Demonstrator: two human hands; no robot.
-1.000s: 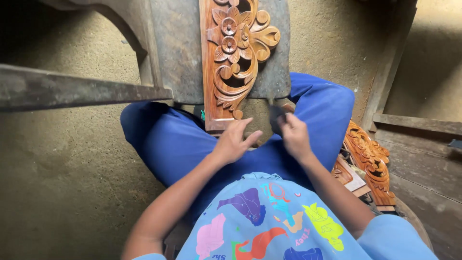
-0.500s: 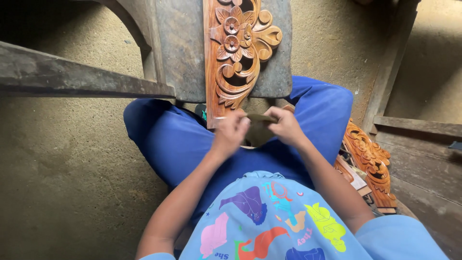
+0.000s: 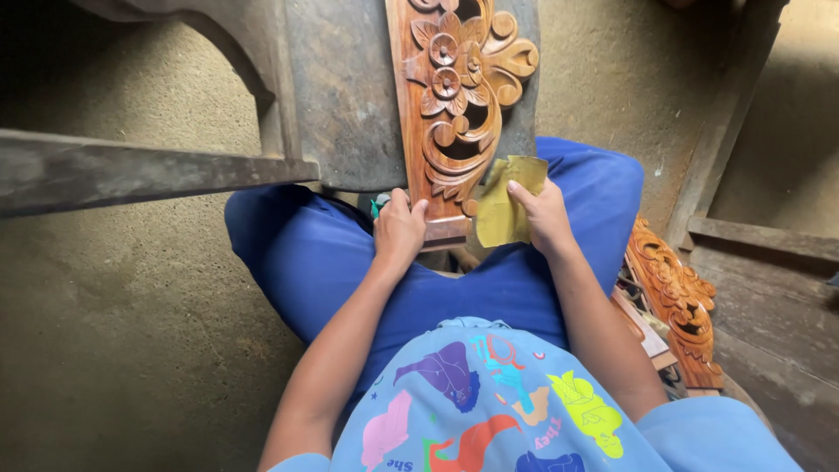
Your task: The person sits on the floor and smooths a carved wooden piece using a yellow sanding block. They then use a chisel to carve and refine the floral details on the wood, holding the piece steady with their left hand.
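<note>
The carved wooden panel (image 3: 454, 114) lies on a grey worn table (image 3: 350, 105) at twelve o'clock, its near end reaching over the blue trousers (image 3: 297, 253). The left hand (image 3: 399, 229) curls around the panel's lower end, fingers pressed to the wood. The right hand (image 3: 544, 212), at one o'clock, pinches a yellowish sheet of sandpaper (image 3: 504, 203) just beside the carving's edge. More carved pieces (image 3: 677, 297) are stacked at three o'clock.
</note>
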